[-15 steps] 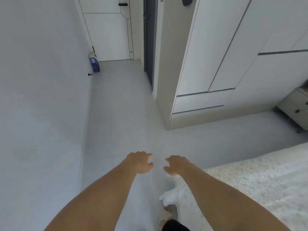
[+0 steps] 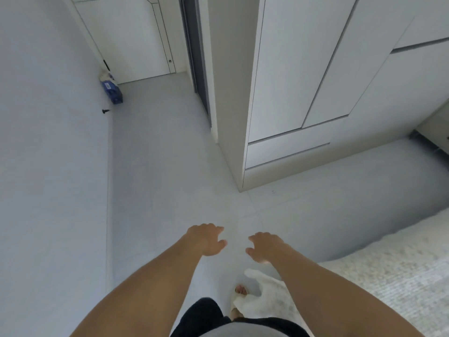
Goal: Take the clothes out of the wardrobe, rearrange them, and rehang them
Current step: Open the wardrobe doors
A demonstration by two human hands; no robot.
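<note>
- Left hand [image 2: 206, 239] and right hand [image 2: 266, 246] reach forward, fingers loosely curled, holding nothing.
- Bed [image 2: 388, 276] lies just right of them.
- Wardrobe [image 2: 303, 81] stands ahead, doors closed; clothes not visible, presumably inside.
- Step seems to be the approach; opening a door likely comes next.

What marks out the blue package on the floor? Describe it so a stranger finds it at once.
Start at the white door at the far end of the floor. Follow its left edge down to the corner with the left wall. The blue package leans there, the only strongly coloured thing, with a small black object just beside it.
</note>
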